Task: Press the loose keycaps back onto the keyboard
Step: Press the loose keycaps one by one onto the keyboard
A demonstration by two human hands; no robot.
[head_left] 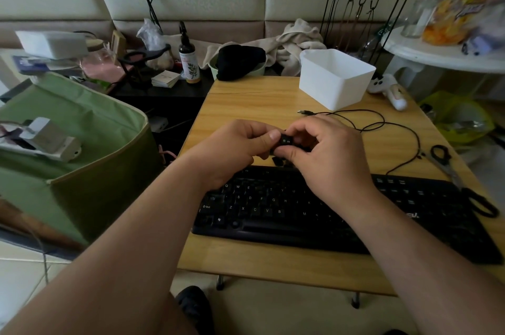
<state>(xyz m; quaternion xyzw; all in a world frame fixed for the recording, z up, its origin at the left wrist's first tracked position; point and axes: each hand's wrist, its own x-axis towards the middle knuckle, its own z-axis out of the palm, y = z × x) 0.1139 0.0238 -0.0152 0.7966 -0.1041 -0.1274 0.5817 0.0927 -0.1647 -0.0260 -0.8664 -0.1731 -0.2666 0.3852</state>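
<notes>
Above the keyboard (287, 206), both hands' (235, 149) curled fingertips around one keycap (286, 141).

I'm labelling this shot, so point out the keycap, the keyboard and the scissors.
keycap (285, 141), head view, its printed top face.
keyboard (273, 209), head view, the letter keys.
scissors (448, 165), head view, near the blades' pivot.

1. I see the keyboard (300, 214) on the table (246, 99), at its near edge.
2. Both hands, left hand (232, 149) and right hand (325, 151), are above its far edge, keycap (285, 141) pinched between them.
3. Bin (336, 77) is behind, far right; cable (382, 127) between bin and keyboard.
4. Scissors (459, 179) are right of the keyboard.
</notes>
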